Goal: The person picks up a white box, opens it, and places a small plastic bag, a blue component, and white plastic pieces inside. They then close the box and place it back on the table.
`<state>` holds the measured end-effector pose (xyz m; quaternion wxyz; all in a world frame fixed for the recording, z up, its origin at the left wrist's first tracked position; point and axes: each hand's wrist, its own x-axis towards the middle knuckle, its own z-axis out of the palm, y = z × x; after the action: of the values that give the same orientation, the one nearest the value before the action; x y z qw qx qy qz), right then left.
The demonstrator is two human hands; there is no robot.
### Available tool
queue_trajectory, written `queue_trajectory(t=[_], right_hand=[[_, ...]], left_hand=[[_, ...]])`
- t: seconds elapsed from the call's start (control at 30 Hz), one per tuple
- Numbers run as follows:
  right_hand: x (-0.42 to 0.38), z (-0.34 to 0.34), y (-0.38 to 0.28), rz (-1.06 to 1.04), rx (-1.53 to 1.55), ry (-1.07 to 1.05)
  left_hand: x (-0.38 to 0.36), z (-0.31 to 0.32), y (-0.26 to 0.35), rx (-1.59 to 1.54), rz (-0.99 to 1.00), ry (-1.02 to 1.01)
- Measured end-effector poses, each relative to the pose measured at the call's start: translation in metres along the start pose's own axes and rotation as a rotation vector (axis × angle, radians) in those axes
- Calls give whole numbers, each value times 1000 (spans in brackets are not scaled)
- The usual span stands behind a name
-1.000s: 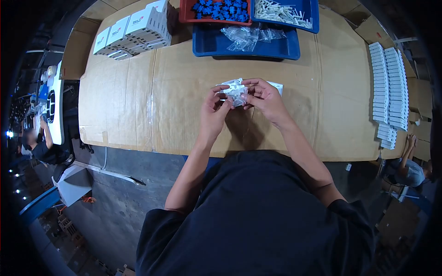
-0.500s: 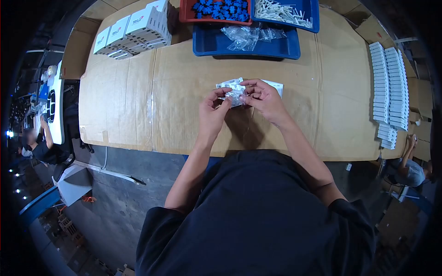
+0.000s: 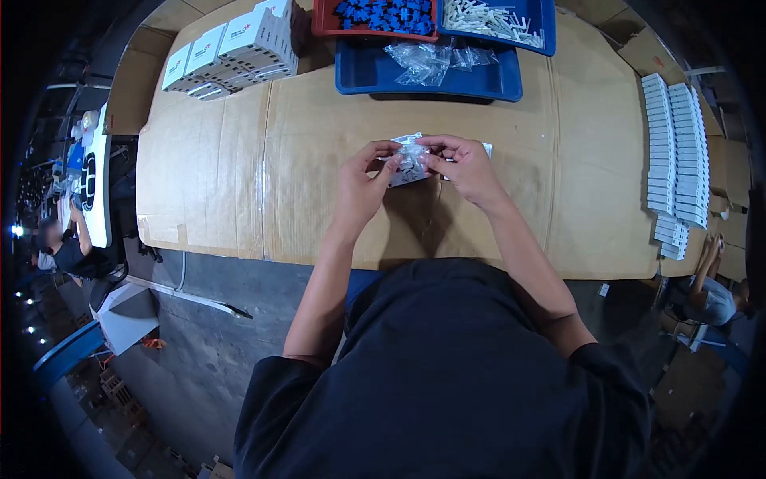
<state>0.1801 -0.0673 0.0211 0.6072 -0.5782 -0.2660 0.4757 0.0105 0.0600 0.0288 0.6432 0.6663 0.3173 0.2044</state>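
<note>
Between my two hands is a small clear plastic bag (image 3: 411,160), pinched at its left side by my left hand (image 3: 369,177) and at its right side by my right hand (image 3: 459,168). What the bag holds is too small to make out. Under and behind it shows a white printed piece (image 3: 408,179), partly covered by the bag and fingers. Another white piece (image 3: 487,149) lies on the cardboard, mostly hidden by my right hand.
Beyond my hands stand a blue tray (image 3: 351,78) with clear bags, a red tray (image 3: 383,33) of blue parts and a blue tray (image 3: 549,40) of white sticks. White boxes (image 3: 247,36) are stacked back left, white pieces (image 3: 661,152) at right. People sit at both sides.
My left hand has shifted slightly left and turned, with its fingers still on the bag. My right hand has moved a little right and down. The white piece behind the bag shows differently.
</note>
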Motion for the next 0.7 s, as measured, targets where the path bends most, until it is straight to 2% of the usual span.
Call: queue_trajectory(t=[0.07,0.17,0.23,0.33,0.47,0.57,0.7], right_hand=[[5,-3,0,-7,-85,-10],[8,-4,-9,-44,-404,0],[6,2,-17,-130,-676,44],[6,3,-1,-373,-748,101],[9,-2,15,-386,-905,54],[6,0,17,-417,-1037,71],[4,3,25,-468,-1087,97]], left_hand=[[6,-3,-2,-43,-51,-37],[8,-3,-2,3,93,-4],[5,-3,-2,126,90,0],[5,-4,-3,322,143,15],[6,-5,-12,517,200,18],[9,-9,-30,621,366,61],[6,-11,-26,702,372,29]])
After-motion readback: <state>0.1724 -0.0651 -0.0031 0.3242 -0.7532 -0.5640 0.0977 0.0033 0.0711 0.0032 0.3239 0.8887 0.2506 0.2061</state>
